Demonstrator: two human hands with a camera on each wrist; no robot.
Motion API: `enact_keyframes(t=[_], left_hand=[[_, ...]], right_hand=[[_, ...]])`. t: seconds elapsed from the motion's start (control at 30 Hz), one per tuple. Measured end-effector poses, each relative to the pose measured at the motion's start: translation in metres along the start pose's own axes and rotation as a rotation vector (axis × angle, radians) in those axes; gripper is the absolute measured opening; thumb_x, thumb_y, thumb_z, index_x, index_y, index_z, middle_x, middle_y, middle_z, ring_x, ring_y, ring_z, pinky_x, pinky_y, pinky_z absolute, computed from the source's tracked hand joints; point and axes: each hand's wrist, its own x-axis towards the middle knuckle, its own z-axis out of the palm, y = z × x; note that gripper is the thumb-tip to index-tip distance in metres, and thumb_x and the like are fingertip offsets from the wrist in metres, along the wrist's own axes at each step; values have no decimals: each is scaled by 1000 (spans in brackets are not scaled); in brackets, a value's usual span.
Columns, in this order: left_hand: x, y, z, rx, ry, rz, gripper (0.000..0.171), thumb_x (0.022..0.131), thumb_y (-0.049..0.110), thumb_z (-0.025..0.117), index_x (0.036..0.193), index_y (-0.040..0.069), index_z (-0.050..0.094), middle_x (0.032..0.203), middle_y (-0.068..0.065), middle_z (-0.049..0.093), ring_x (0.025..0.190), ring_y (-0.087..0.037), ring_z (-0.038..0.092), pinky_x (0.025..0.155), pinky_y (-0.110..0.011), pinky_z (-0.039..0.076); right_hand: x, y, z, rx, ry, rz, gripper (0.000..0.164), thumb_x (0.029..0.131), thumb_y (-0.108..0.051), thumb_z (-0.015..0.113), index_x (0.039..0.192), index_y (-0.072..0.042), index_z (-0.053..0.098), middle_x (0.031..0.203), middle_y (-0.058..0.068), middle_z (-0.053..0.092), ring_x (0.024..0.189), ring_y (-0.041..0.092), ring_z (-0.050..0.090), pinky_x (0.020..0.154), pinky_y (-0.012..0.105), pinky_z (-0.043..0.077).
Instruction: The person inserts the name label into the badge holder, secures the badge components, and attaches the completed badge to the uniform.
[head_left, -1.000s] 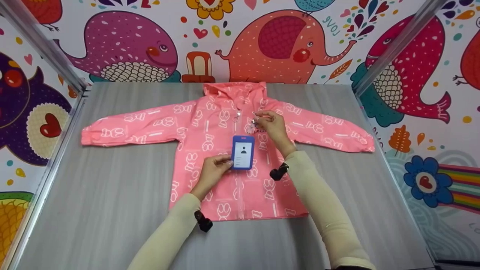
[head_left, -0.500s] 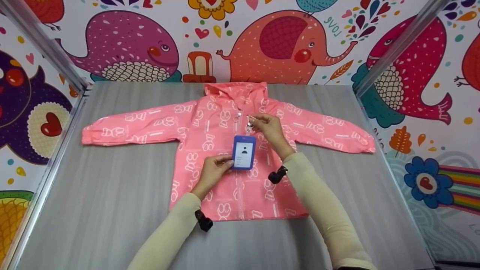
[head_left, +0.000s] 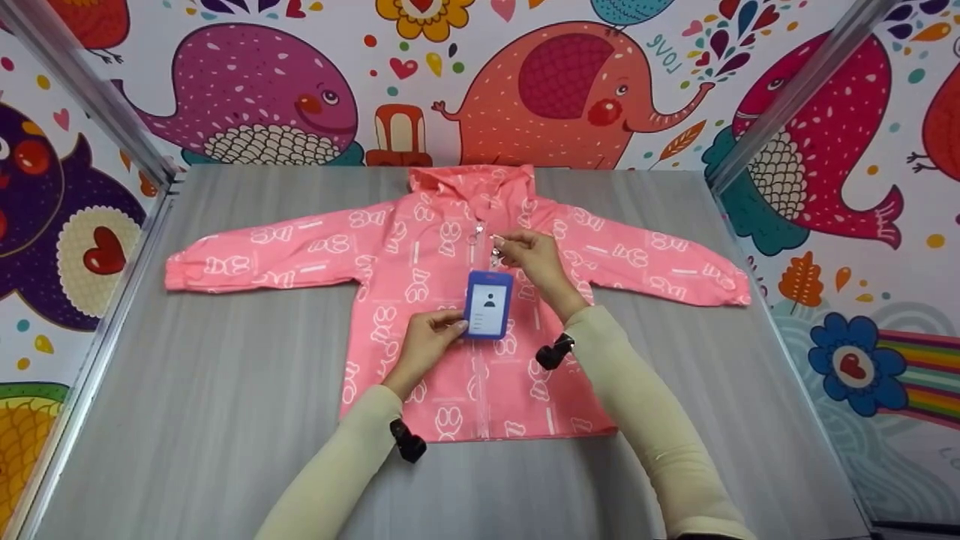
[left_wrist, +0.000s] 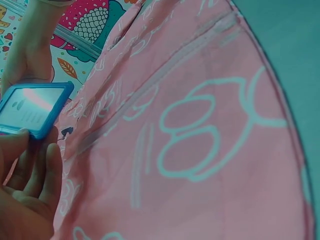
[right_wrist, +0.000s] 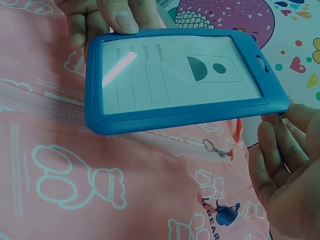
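Note:
A blue badge holder (head_left: pixel 489 307) with a white card is held up over a pink jacket (head_left: pixel 412 352) printed with white bears. My left hand (head_left: pixel 429 341) pinches its lower left edge between thumb and fingers. At its top end, my right hand (head_left: pixel 538 259) pinches a small silvery clip (head_left: pixel 496 255) close above the slot. In the right wrist view, the slot (right_wrist: pixel 261 64) shows, and the clip (right_wrist: pixel 286 121) is mostly hidden by fingers and the holder's corner.
The jacket lies face up with both sleeves spread on a grey wood-grain table (head_left: pixel 247 375). Its zipper pull (head_left: pixel 480 229) with a ring is at the collar. Cartoon-printed walls (head_left: pixel 405 45) and metal posts (head_left: pixel 795 97) stand around the table.
My right hand has moved left and slightly down with the clip, from beside the holder to just above its top. The left hand and badge holder have barely moved.

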Motion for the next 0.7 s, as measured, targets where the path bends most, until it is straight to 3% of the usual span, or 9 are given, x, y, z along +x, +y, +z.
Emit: enact_keyframes(t=[0.27, 0.7], left_hand=[[-1, 1, 0, -2, -2, 6, 25, 86, -4, 69, 110, -8, 70, 108, -27, 72, 78, -10, 71, 76, -37, 61], [-2, 1, -2, -2, -4, -8, 25, 86, -5, 68, 110, -7, 71, 108, -26, 72, 80, -10, 71, 77, -34, 61]], right_hand=[[-4, -1, -1, 0, -14, 19, 24, 92, -11, 67, 110, 4, 69, 74, -9, 73, 67, 8, 67, 76, 32, 60], [-10, -8, 2, 49, -46, 40, 24, 93, -9, 65, 111, 8, 67, 72, -10, 72, 64, 6, 66, 72, 25, 59]])
